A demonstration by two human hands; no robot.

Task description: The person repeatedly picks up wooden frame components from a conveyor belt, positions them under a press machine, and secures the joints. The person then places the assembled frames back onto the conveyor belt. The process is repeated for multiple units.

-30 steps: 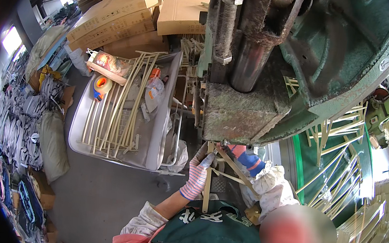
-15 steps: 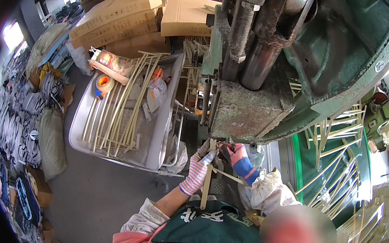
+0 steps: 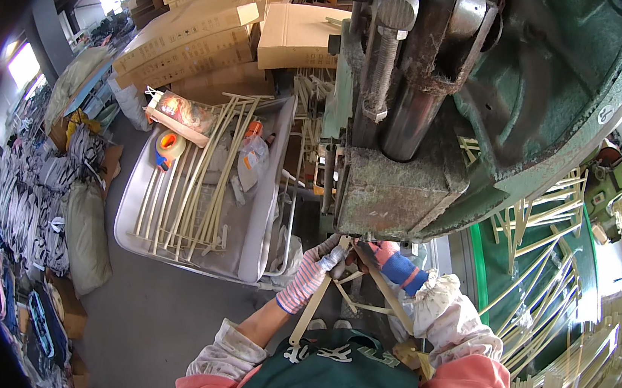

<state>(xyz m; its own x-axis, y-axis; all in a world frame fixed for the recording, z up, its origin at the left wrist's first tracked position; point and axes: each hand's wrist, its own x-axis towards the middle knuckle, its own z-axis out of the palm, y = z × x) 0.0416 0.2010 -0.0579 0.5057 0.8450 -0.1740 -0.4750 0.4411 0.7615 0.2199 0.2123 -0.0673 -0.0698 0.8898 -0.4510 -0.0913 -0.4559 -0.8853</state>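
Observation:
Under the lower edge of the green press [image 3: 402, 192], my two gloved hands are close together. My left hand [image 3: 321, 262], in a pink-striped glove, has its fingers closed round the upper end of a pale flat strip [image 3: 311, 311], which slants down to the dark green apron [image 3: 342, 368]. My right hand [image 3: 382, 260], in a red and blue glove, is closed at the top of a second pale strip [image 3: 393, 303], slanting down to the right. Shorter pale pieces cross between the two strips. The fingertips and strip ends are partly hidden beneath the press.
A grey-white bin [image 3: 253, 241] on the left carries pale strip frames, a tape roll [image 3: 170, 144] and plastic bags. Cardboard boxes [image 3: 198, 46] are stacked behind. More frames lie on a green surface [image 3: 480, 276] at the right. Bundled grey material [image 3: 31, 187] lines the far left.
The strips now spread apart in a V, where one hung nearly straight down. My right hand has shifted slightly, and the view has tilted so everything sits a little lower.

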